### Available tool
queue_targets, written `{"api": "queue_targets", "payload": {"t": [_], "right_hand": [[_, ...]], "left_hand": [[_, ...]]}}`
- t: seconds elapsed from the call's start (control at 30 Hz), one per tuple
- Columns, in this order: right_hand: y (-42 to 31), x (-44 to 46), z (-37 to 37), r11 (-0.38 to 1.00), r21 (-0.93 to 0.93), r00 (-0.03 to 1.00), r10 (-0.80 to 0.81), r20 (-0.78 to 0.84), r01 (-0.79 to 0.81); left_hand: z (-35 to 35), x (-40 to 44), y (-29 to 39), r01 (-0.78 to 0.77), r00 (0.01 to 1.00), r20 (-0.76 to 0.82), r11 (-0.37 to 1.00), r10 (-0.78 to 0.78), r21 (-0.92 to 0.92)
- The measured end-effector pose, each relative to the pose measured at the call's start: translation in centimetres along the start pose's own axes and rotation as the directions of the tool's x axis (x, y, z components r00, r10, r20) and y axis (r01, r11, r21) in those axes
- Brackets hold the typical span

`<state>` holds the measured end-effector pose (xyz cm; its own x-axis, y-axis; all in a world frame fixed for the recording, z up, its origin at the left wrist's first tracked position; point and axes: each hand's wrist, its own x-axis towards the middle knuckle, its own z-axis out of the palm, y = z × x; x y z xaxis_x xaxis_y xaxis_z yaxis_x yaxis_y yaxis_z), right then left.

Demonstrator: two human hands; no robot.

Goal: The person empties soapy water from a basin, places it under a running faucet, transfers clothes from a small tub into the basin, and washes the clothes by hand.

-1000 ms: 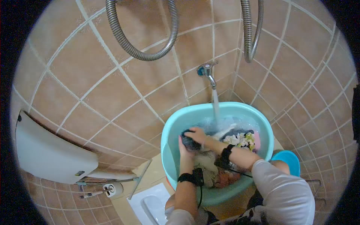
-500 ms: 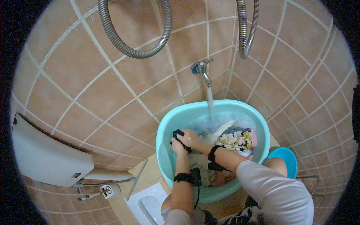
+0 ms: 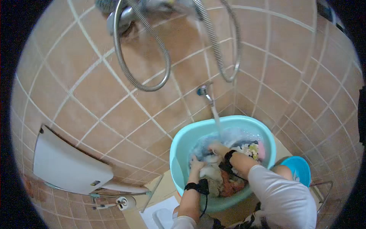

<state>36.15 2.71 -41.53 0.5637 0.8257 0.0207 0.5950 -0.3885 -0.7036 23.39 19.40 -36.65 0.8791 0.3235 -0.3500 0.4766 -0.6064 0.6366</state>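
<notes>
A turquoise washtub point(image 3: 174, 152) holds sudsy water point(image 3: 238, 134) and wet laundry. My left hand point(image 3: 196, 165) is low at the left side of the water, its fingers curled at a black cloth point(image 3: 207, 157). My right hand point(image 3: 218, 148), smeared by motion, dips into the suds at the cloth's far side, closed on it. Water partly hides the cloth and both sets of fingertips. Around my hands lie a pale garment point(image 3: 210, 173), a reddish-brown garment point(image 3: 230, 186), a flowered cloth point(image 3: 251, 150) and a pink piece point(image 3: 261, 150).
An open tap point(image 3: 207, 95) pours water into the tub's far side. Metal shower hoses point(image 3: 166, 74) hang on the tiled wall above. A small blue basin point(image 3: 305, 168) stands at right. On the left are a white cistern point(image 3: 72, 160), a paper roll point(image 3: 127, 203) and a squat toilet point(image 3: 158, 215).
Both hands have gone down into the water with the black cloth, which was held up at the tub's left side before. The view has tilted upward, showing more of the shower fittings.
</notes>
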Motion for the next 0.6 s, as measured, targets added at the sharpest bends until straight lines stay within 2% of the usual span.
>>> {"api": "queue_targets", "payload": {"t": [0.03,0.07,0.1,0.13,0.17,0.2,0.23,0.27,0.3,0.33,0.37,0.43,0.47,0.5,0.53,0.57,0.6], "right_hand": [[-6.8,-1.7,-2.8,0.902,0.426,0.969,0.162,-0.188,-0.068],[-14.7,-3.6,-6.3,0.649,0.756,0.877,0.314,-0.364,0.082],[-17.7,-2.4,-8.5,0.466,0.879,0.871,0.469,-0.148,-0.102],[-20.0,-1.8,-10.4,0.237,0.932,0.821,0.563,0.099,-0.275],[-21.9,-2.5,-11.2,0.159,0.982,0.874,0.485,0.013,-0.103],[-23.8,-3.8,-12.2,0.068,0.995,0.907,0.412,-0.089,0.067],[-25.3,-5.3,-13.7,-0.024,0.984,0.904,0.399,-0.152,0.176],[-25.6,-6.6,-14.8,-0.040,0.960,0.866,0.442,-0.233,0.278],[-24.7,-8.2,-15.4,-0.068,0.927,0.851,0.426,-0.306,0.368],[-22.8,-8.8,-15.3,-0.044,0.927,0.804,0.513,-0.300,0.374],[-23.5,-10.8,-15.9,0.146,0.956,0.698,0.657,-0.285,0.253],[-23.8,-13.2,-14.1,0.007,0.999,0.758,0.652,0.033,-0.050],[-24.1,-15.0,-13.2,-0.121,0.985,0.800,0.576,0.169,-0.120],[-25.5,-16.9,-12.6,-0.236,0.952,0.830,0.478,0.288,-0.195],[-24.6,-16.9,-9.5,-0.002,0.997,0.935,0.346,-0.074,0.079],[-27.1,-17.9,-10.2,-0.307,0.951,0.906,0.413,0.097,0.039],[-26.2,-18.3,-9.3,-0.372,0.926,0.885,0.449,0.120,0.062]], "left_hand": [[-1.5,-1.2,2.2,-0.014,1.000,0.006,0.994,0.013,0.105],[-2.5,-2.5,3.2,-0.026,1.000,0.016,0.977,0.023,0.211],[-2.2,-1.6,2.2,-0.137,0.990,-0.014,0.979,0.141,0.150],[-0.1,3.4,-1.8,-0.407,0.909,0.023,0.900,0.415,-0.153],[-5.8,-5.8,8.0,-0.516,0.840,-0.090,0.738,0.535,-0.435],[-6.8,-6.3,9.1,-0.573,0.820,-0.224,0.754,0.527,-0.322],[-7.3,-4.0,8.2,-0.530,0.847,-0.162,0.786,0.506,-0.319],[-9.6,-7.2,11.1,-0.263,0.965,-0.095,0.873,0.246,-0.411],[-11.3,-8.6,12.6,-0.219,0.973,-0.039,0.851,0.228,-0.477],[-13.3,-11.9,15.4,-0.243,0.964,-0.012,0.866,0.265,-0.437],[-13.2,-11.2,15.2,-0.321,0.939,-0.010,0.867,0.343,-0.381],[-13.2,-14.1,17.5,-0.414,0.889,0.019,0.821,0.457,-0.392],[-12.8,-16.0,18.2,-0.416,0.886,0.033,0.824,0.463,-0.384],[-12.0,-17.7,19.1,-0.490,0.845,0.091,0.832,0.526,-0.260],[-11.4,-19.6,20.5,-0.566,0.798,0.155,0.813,0.582,-0.137],[-11.5,-22.4,21.8,-0.531,0.804,0.270,0.844,0.529,-0.072],[-10.4,-23.4,21.4,-0.592,0.754,0.317,0.804,0.575,-0.051]]}}
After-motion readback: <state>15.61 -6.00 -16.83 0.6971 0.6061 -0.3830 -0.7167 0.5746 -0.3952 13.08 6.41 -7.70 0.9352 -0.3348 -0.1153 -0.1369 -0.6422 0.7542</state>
